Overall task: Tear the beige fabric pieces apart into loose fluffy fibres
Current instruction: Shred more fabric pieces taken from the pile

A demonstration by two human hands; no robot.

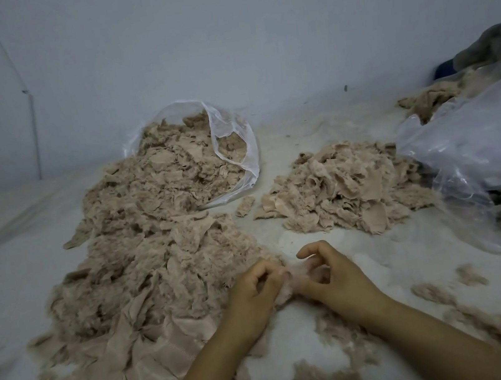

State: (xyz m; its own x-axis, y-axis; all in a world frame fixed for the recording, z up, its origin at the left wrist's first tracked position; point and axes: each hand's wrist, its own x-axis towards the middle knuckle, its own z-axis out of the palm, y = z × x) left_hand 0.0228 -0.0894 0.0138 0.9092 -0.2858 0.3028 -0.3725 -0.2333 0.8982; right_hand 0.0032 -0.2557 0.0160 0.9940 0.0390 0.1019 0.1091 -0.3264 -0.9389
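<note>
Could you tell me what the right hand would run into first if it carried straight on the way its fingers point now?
The right hand points left, towards the left hand. First it would meet the fluffy fibre tuft both hands pinch, then probably the left hand itself; depth is hard to judge.

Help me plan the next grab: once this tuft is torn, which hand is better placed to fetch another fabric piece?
Probably the left hand. It sits right at the edge of the big fabric pile, while the right hand lies over bare floor, farther from any pile. Both now pinch the tuft.
</note>
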